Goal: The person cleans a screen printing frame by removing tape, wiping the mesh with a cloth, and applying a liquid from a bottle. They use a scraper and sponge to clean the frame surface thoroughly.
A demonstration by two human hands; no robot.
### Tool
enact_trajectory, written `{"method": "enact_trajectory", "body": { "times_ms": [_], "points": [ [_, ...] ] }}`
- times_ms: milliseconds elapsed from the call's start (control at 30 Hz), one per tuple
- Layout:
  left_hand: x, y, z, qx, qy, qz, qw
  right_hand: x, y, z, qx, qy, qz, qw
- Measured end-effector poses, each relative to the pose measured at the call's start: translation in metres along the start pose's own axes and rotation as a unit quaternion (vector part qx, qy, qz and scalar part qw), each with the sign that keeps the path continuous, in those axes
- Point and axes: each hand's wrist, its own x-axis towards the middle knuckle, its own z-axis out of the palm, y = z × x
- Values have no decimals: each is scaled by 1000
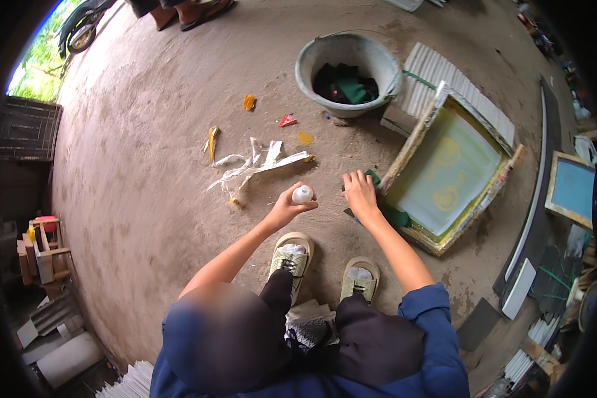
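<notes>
Small white bottle [302,194] held upright, long axis near vertical, rounded top toward the camera, just left of the wooden screen-printing frame [448,174]. Left hand [290,205] wrapped around the bottle from below, fingers closed tight on its body, only the top showing. Right hand [359,193] palm down, fingers bent and pressed together on a dark green cloth [374,179] at the frame's near left corner; whether gripped or merely pressed flat, impossible to tell. More green cloth [397,217] lying against the frame's lower left edge.

Frame itself lying tilted on the concrete floor [152,152], pale green mesh with two yellowish round marks. Behind the frame, a sheet of white corrugated board [438,73]. Up and left of the frame, a grey bucket [349,71] with dark and green rags inside. Left of the frame, beyond the bottle, crumpled white paper strips [255,162] and small yellow and red scraps. Right of the frame, a smaller frame with blue mesh [572,189]. Below the frame, two feet in light sandals [325,265].
</notes>
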Motion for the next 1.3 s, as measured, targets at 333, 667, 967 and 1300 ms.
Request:
{"method": "enact_trajectory", "body": {
  "times_ms": [333, 667, 967, 1300],
  "points": [
    [17, -4, 9, -31, -1, 23, 999, -26, 38, -57, 206, 135, 128, 961],
    [69, 16, 106, -56, -88, 57, 993, -137, 135, -5, 247, -34, 373, 893],
    [78, -4, 138, -48, -160, 44, 985, -133, 100, 5, 181, -53, 473, 861],
    [74, 63, 167, 198, -234, 122, 944, -141, 88, -108, 679, 219, 338, 614]
  ]
}}
